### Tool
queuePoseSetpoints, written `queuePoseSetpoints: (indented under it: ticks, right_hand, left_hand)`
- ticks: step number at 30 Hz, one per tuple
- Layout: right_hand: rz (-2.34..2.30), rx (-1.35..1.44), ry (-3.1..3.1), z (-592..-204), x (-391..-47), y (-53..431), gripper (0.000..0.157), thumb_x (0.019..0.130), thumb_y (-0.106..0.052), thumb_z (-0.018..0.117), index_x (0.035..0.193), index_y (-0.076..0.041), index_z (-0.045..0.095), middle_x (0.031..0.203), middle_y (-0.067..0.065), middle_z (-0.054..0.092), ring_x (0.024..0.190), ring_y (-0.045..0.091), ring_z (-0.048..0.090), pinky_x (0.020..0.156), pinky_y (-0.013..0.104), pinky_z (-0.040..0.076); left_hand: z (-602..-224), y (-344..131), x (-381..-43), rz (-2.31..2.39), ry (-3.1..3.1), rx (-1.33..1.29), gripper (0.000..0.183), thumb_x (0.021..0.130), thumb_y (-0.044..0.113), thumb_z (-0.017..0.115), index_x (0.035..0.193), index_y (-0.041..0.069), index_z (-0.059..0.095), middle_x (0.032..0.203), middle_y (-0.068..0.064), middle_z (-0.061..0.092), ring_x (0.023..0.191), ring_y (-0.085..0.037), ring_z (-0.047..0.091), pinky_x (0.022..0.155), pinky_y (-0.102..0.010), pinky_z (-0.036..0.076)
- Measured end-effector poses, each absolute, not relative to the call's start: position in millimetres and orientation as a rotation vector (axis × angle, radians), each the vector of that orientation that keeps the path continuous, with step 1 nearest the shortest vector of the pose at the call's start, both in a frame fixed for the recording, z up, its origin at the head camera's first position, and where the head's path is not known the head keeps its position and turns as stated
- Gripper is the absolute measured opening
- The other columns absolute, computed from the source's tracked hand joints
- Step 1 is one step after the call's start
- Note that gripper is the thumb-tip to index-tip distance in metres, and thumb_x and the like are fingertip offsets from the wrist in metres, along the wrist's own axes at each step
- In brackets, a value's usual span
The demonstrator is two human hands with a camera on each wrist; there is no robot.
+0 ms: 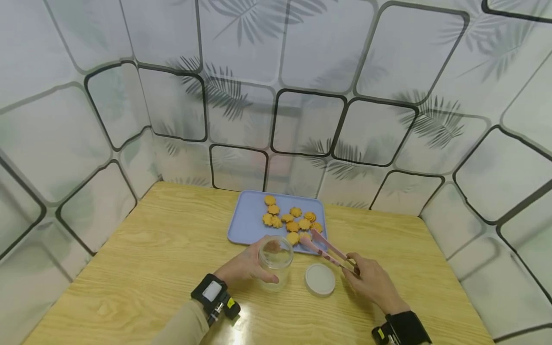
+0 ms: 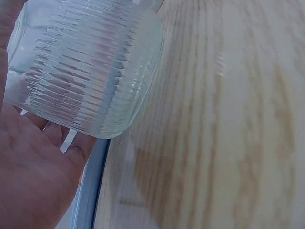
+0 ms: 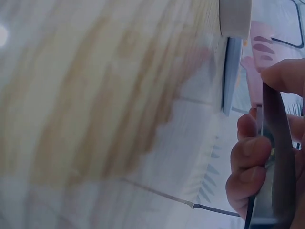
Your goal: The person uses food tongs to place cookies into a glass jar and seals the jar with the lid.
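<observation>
My left hand (image 1: 247, 266) grips a clear glass jar (image 1: 276, 261), its mouth uncovered, thumb across the front. Ribbed glass on the jar (image 2: 90, 67) fills the upper left of the left wrist view. My right hand (image 1: 372, 280) holds a pair of pink-tipped tongs (image 1: 329, 251), with metal handles between thumb and curled fingers. The tips of the tongs reach over the near right corner of a blue tray (image 1: 246, 225), right at the cookies there. Several golden cookies (image 1: 292, 226) lie on the middle and right of this tray.
A round white lid (image 1: 320, 280) lies on the wooden table (image 1: 172, 239) between the two hands, in front of the tray. Behind the table stands a patterned curtain (image 1: 241, 115), which also closes in both sides.
</observation>
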State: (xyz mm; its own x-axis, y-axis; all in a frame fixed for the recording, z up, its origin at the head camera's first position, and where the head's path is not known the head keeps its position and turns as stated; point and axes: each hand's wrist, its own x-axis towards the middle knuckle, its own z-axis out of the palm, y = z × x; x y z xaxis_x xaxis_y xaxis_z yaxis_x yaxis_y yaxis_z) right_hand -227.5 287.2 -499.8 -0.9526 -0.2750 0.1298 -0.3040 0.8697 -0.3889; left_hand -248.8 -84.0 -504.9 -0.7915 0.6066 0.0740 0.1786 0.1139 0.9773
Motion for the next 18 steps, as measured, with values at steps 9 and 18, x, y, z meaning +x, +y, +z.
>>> queuePoseSetpoints:
  ticks: [9,18]
  right_hand:
    - [0.568,0.465,-2.968,-499.4,-227.3,284.1,0.040,0.097,-0.027,0.069,0.129,-0.004,0.068,0.063,-0.011,0.046,0.051,0.004,0.036,0.050,0.023,0.029]
    - [0.484,0.534,-2.874,-499.9,-224.4,284.9,0.037,0.093,-0.020,0.074,0.126,-0.002,0.072,0.066,-0.010,0.047,0.056,0.005,0.035,0.054,0.023,0.030]
  left_hand:
    - [-505.4,-82.0,-250.6,1.705,2.078,0.770,0.092,0.072,0.011,0.093,0.149,0.018,0.043,0.143,-0.013,0.052,0.134,-0.031,0.048,0.112,-0.049,0.041]
    - [-505.4,-82.0,-251.6,1.724,2.062,0.778,0.091,0.072,0.011,0.093,0.148,0.018,0.043,0.144,-0.017,0.050,0.136,-0.034,0.046,0.113,-0.053,0.039]
